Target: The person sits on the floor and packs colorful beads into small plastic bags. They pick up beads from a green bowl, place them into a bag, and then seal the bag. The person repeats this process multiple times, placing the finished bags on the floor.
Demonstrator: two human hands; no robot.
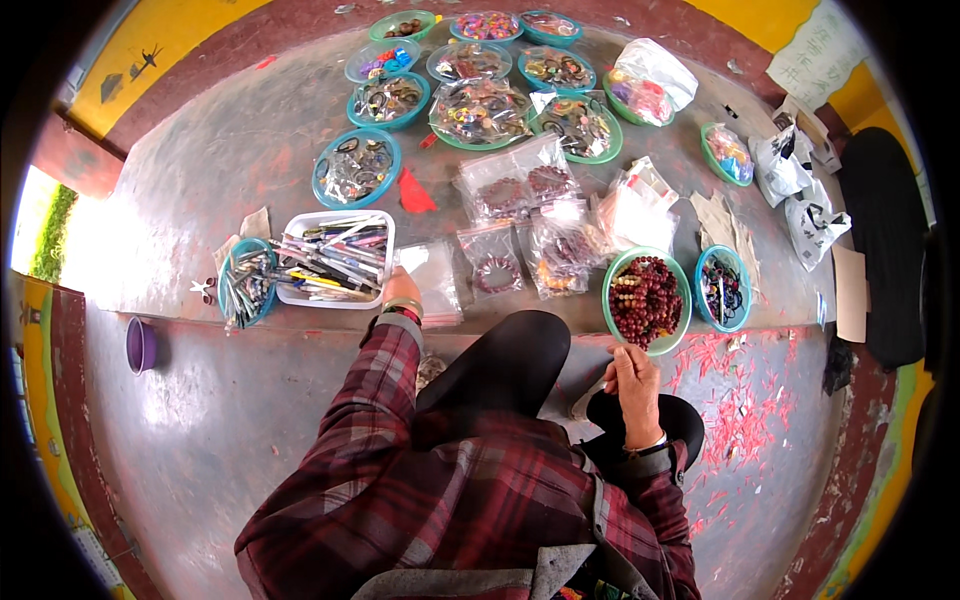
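With 12 o'clock straight ahead from the middle of the view, the left hand [403, 290] is resting near 9 o'clock, beside the right rim of a white tray [305, 301] and next to a stack of clear plastic bags [436, 285]. Its fingers are sitting partly out of sight, so I cannot tell whether they are spreading or pinching anything. The tray is holding a heap of pens [335, 258] between 9 and 10 o'clock.

The right hand [634, 385] is hanging at 4 o'clock, just on the near side of a green bowl [672, 338]; its fingers are curling in and pressing together, though I cannot tell if they are pinching something small. The bowl is standing at 3 o'clock on the worktop [220, 170], carrying dark red beads [645, 300].

Farther out at 3 o'clock, a blue basket [736, 326] is standing near the bowl. A bagged bracelet [492, 274] is lying close in at 12 o'clock, while a red scrap [414, 193] is lying at 11.
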